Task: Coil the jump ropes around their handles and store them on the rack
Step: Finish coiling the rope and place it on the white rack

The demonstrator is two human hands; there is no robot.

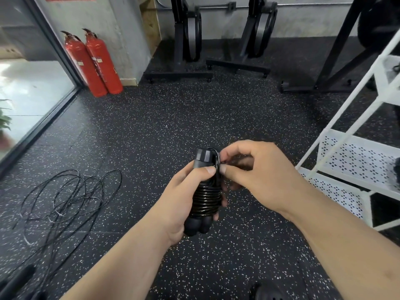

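Observation:
My left hand (179, 202) grips a pair of black jump-rope handles (202, 161) held upright in the middle of the view, with black rope (205, 200) coiled tightly round them. My right hand (255, 169) pinches the last loop of that rope beside the handles' top. A second jump rope (65, 198) lies loose and tangled on the speckled floor at the left, its handles (17, 280) near the bottom left corner. The white perforated rack (355, 156) stands at the right, its lower shelves in view.
Two red fire extinguishers (95, 63) lean against the wall at the back left beside a glass door. Black exercise machines (186, 40) stand along the far wall. A black shoe (268, 291) shows at the bottom edge.

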